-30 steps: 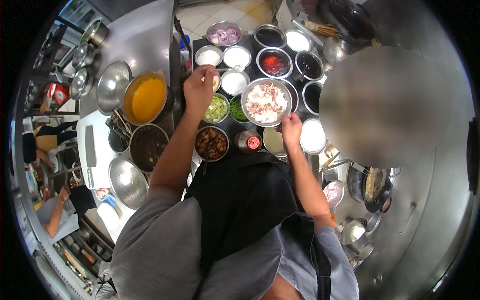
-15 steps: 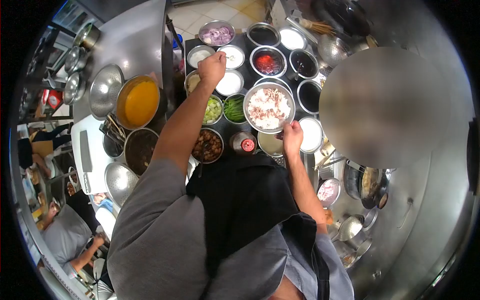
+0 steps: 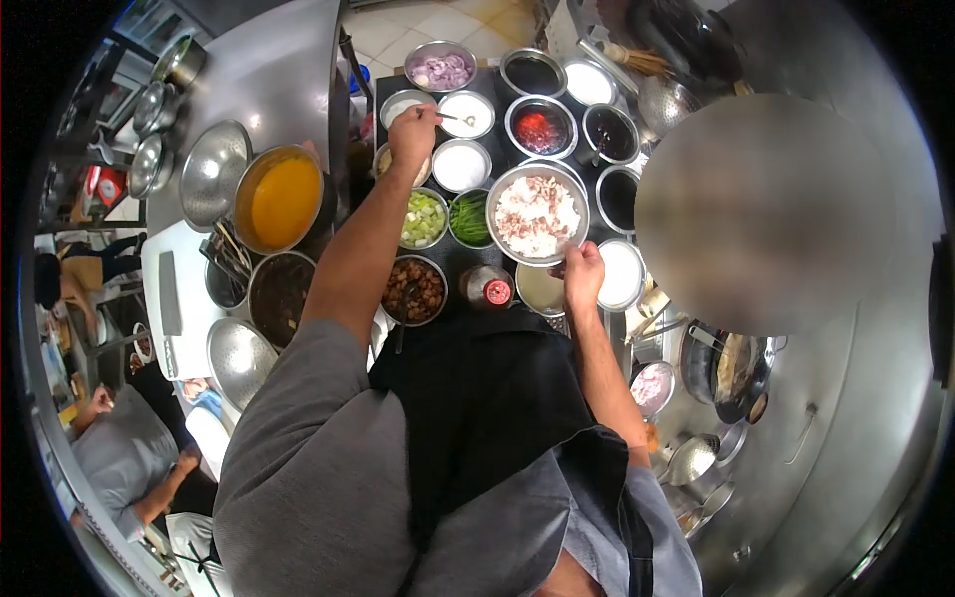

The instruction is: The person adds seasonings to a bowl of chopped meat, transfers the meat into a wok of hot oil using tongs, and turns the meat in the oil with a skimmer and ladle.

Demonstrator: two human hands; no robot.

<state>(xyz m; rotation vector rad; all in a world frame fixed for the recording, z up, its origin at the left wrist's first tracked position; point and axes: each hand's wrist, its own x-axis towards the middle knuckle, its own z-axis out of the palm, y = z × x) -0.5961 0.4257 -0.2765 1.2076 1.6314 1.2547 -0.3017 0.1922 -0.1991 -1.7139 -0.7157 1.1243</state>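
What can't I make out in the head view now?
All in the head view:
- Right hand: some fingers hidden by held bowl.
- Lower bowl: contents mostly covered by held bowl.
- Pale-filled bowl: partly behind left wrist.
- Bottle cap: markings too small.
- Right side: blurred by round patch.

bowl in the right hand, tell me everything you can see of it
The bowl is round and silvery, apparently metal, with a thin rim and no handle in view. It looks roughly level, open side up, and holds a loose heap of white and pinkish-brown bits; what they are, I can't tell. The right hand has its grip on the near edge. Its far edge overlaps another container in view; whether they touch is unclear.
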